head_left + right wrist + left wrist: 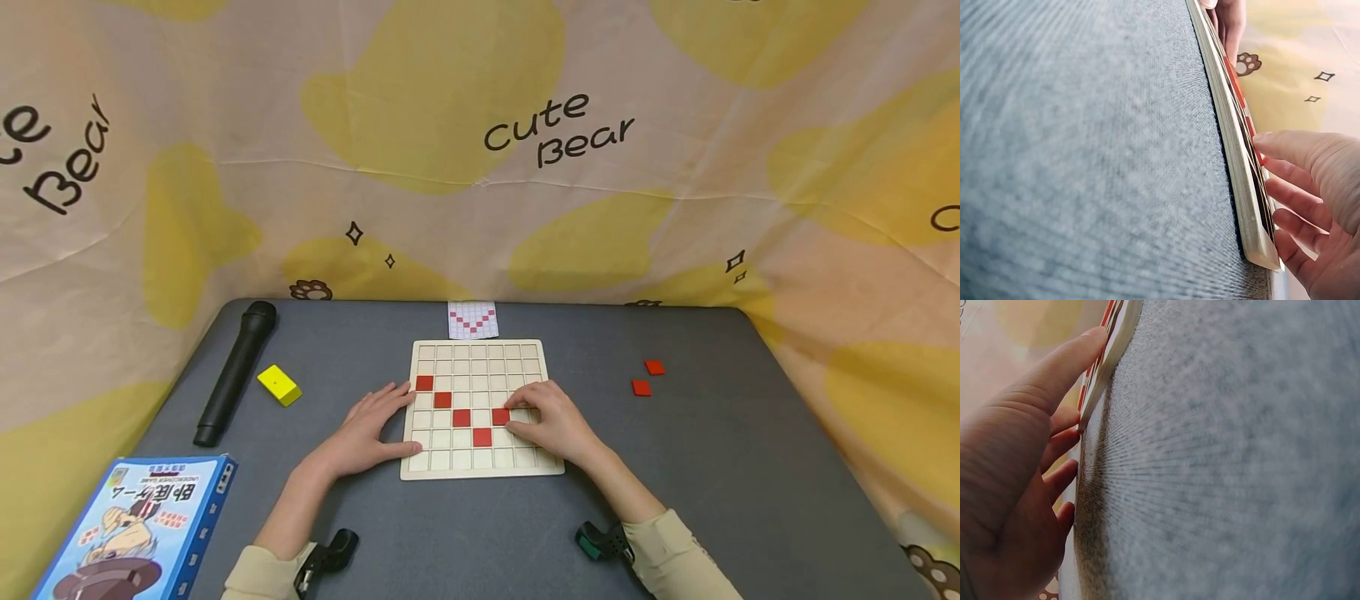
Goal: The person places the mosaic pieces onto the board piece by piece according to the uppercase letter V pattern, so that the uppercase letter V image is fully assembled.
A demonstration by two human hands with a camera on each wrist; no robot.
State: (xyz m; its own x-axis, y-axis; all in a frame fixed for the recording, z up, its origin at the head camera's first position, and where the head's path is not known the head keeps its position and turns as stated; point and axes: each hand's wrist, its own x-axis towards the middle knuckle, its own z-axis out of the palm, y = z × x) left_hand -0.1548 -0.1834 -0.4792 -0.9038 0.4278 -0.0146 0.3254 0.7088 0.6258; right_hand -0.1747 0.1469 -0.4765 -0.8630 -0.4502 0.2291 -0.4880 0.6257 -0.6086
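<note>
A pale wooden grid board (442, 462) lies on the table with red square tiles in several cells, stepping down from the left to a lowest tile (482, 437). My right hand (551, 421) pinches another red tile (500, 416) between thumb and index finger, in the cell diagonally up and right of the lowest one. In the right wrist view the thumb (1285, 147) meets the tile at the board's surface. My left hand (363, 433) rests spread at the board's left edge, its thumb (1072, 365) on the rim in the left wrist view.
Two loose red tiles (641, 388) lie right of the board. A patterned card (472, 320) sits behind it. At left are a black microphone (235, 375), a yellow block (280, 385) and a blue game box (138, 529). A printed cloth (420, 125) hangs behind the table.
</note>
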